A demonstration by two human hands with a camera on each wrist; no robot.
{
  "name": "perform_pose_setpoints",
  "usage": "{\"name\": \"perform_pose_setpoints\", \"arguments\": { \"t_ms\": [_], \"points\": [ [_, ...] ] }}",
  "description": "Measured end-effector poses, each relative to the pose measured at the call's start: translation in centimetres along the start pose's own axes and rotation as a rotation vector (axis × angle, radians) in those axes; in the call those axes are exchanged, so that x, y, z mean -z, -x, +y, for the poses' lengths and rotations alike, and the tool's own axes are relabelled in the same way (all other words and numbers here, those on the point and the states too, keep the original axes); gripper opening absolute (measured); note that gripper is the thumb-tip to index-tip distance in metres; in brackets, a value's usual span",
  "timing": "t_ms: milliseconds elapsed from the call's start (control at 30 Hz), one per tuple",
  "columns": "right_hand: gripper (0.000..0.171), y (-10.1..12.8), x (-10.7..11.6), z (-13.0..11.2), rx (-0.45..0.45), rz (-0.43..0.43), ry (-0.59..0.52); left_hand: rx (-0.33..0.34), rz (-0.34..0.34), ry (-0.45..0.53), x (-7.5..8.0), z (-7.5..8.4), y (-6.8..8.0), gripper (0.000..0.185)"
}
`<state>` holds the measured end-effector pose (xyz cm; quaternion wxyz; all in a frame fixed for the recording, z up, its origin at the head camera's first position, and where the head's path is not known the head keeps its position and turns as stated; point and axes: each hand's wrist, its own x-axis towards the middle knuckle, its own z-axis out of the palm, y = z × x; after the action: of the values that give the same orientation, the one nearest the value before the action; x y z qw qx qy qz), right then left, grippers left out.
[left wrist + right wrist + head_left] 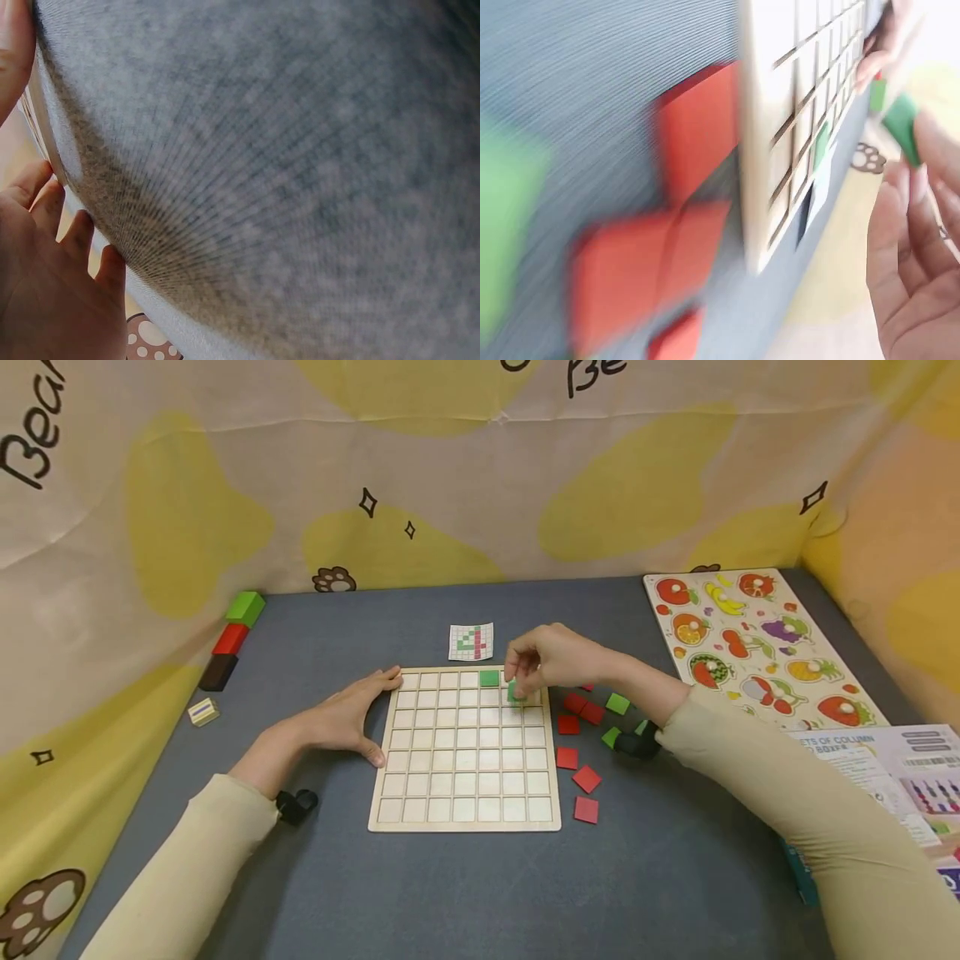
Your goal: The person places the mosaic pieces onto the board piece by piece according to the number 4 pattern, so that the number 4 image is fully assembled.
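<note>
While over the grid board (465, 822), green tile (516, 692) between right-hand fingers (517, 670).

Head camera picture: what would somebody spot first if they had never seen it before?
Probably the wooden grid board in the middle of the grey table, with one green tile sitting in its top row. The right hand pinches a second green tile just above the board, while the left hand rests against its left edge. A bright fruit puzzle lies at the far right.

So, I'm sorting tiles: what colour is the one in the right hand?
Green tile, pinched by the right hand; head view shows it best.
</note>
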<state>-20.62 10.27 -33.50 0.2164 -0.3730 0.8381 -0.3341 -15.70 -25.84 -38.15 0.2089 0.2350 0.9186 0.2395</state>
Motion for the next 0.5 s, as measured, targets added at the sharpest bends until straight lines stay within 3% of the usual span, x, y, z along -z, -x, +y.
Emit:
{"name": "perform_pose_setpoints", "arguments": {
  "t_ms": [167, 500],
  "points": [
    [0.009, -3.7, -1.7, -0.6, -0.029, 0.1, 0.013, 0.009, -0.004, -0.001, -0.1, 0.1, 0.0, 0.126],
    [0.007, -6.9, -3.9, -2.0, -0.097, 0.087, 0.151, 0.014, 0.002, -0.004, 0.0, 0.0, 0.1, 0.127]
  ]
}}
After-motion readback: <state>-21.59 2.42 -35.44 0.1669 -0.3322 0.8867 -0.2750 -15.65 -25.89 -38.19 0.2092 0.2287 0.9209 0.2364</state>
